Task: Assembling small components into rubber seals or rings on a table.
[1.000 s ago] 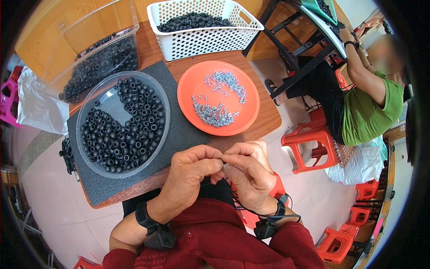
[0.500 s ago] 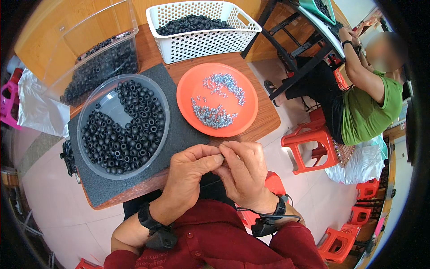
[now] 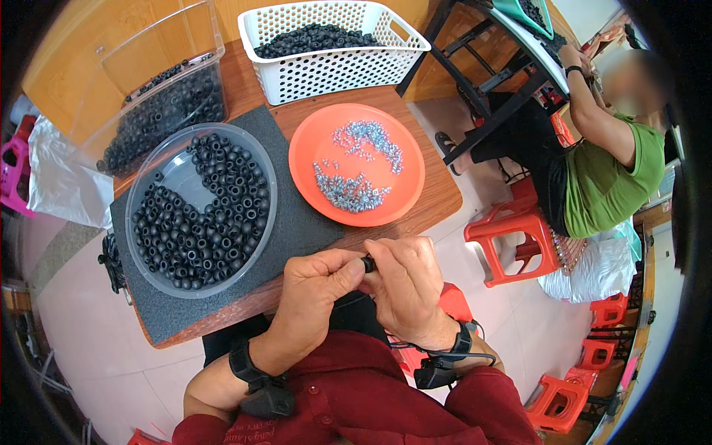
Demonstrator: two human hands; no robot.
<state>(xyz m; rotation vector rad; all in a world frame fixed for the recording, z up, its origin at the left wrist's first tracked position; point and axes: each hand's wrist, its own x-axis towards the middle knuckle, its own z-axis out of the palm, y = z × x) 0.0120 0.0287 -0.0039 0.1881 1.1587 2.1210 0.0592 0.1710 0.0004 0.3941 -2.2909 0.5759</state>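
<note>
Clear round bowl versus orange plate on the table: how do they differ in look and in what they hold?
The clear round bowl is see-through with a raised wall; the orange plate is opaque and shallow. The bowl holds black rings, fairly large and heaped over most of its floor; the plate holds small silvery parts, much tinier, in two loose patches. The bowl sits on the grey mat; the plate lies mostly on bare wood. Both are round and lie ahead of the hands.

Crumpled clear plastic bag (image 3: 63,185) far left

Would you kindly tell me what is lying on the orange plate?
The orange plate carries two loose heaps of small silvery metal pieces. Their exact shape is too small to tell, and anything beneath the heaps is covered.
</note>
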